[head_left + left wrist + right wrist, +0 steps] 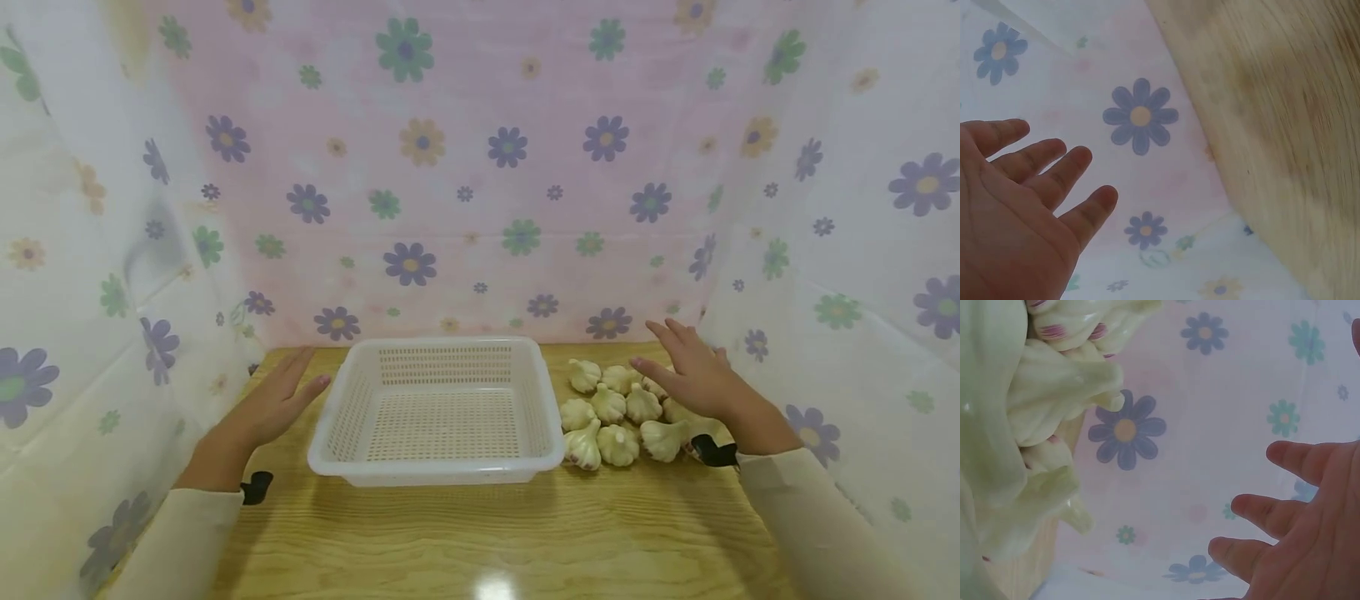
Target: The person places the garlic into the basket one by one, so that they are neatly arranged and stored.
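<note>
A white plastic basket (435,477) with slotted walls stands in the middle of the table, with nothing in it. To its right lies a pile of garlic bulbs (609,403), pale with purple streaks that show in the right wrist view. My left hand (272,404) is held up left of the basket, fingers straight and spread, holding nothing. Over the right side of the pile, my right hand (699,377) is raised with its fingers extended and nothing in its grasp. In the right wrist view, the garlic (1054,394) appears beside the spread fingers (1266,515).
The wooden table (480,533) has a light grain and a bright reflection near its front. Flower-printed cloth (465,217) hangs behind it and along both sides. Each wrist wears a black strap (257,488).
</note>
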A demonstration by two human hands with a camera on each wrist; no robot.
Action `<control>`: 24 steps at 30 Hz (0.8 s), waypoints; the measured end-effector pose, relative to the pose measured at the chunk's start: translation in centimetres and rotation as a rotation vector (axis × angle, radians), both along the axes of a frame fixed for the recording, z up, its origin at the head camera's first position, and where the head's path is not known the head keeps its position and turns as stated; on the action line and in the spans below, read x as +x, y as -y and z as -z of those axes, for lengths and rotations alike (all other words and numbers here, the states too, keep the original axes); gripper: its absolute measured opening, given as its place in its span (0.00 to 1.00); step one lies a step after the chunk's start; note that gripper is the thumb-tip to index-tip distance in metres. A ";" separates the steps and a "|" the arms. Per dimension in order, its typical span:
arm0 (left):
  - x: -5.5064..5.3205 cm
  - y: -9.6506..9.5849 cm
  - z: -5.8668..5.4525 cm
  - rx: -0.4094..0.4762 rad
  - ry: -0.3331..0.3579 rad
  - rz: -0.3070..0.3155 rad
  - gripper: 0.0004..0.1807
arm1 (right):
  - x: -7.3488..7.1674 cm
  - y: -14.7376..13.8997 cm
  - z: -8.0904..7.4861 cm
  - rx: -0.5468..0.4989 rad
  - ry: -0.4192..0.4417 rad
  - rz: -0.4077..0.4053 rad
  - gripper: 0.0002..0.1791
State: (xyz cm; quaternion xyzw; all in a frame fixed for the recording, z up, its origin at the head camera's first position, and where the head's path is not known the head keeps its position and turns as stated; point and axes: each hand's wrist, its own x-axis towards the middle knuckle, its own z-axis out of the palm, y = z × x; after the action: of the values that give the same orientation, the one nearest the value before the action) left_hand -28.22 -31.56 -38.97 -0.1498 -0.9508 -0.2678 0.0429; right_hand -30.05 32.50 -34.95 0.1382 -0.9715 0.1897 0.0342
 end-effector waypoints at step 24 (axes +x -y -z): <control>-0.3 -3.3 2.4 0.500 0.059 -0.041 0.47 | 1.2 -0.2 3.1 -0.271 -0.173 -0.121 0.23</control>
State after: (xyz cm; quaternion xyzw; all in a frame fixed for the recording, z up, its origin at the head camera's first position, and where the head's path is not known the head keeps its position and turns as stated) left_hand -28.57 -28.24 -41.38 -0.1074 -0.8586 -0.4981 0.0560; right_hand -28.86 32.67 -38.01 0.2062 -0.9203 0.3083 0.1248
